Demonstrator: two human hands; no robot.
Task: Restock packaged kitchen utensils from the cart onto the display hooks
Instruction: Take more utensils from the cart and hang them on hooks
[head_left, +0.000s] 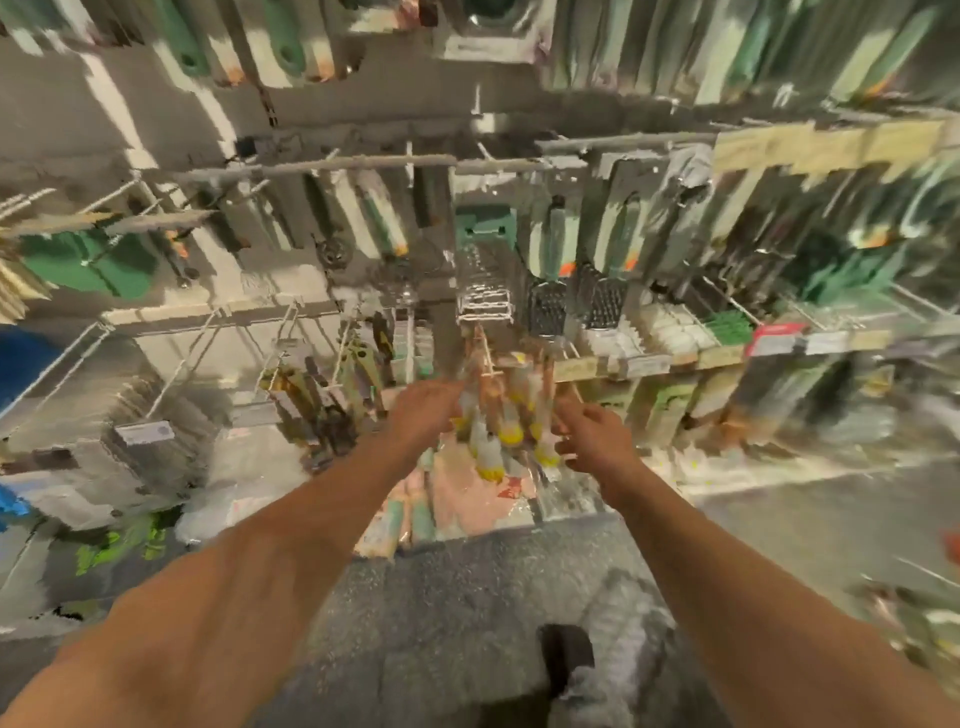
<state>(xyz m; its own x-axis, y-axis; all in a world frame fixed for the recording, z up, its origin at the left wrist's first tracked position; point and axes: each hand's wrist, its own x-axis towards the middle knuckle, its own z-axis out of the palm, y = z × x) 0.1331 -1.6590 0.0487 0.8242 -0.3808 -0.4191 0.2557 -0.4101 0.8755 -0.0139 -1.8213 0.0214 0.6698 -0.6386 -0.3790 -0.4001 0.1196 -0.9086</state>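
A person stands facing a shop wall crowded with hanging kitchenware, both bare arms stretched forward. The picture is heavily smeared, so fine detail is lost.

Between the hands hangs a bunch of clear plastic packets holding pale utensils with yellow ends (506, 415). They sit low on the wall, at a thin white wire display hook (485, 353) that juts out just below the metal graters (550, 306). Whether the packets are already threaded onto the hook cannot be told.

The left hand (428, 410) is against the left side of the bunch, fingers curled toward it, seemingly holding it. The right hand (587, 434) is just beside the right edge, fingers loosely spread and partly bent; whether they touch the packets or grip anything cannot be told.

To do this step well, I would judge the packets should be squared together so their hang holes line up, kept level with the hook tip, then slid straight back along the wire, the other hand steadying the bottoms against swinging.

More pink and teal packets (415, 514) lie below on the speckled grey floor (441, 597).
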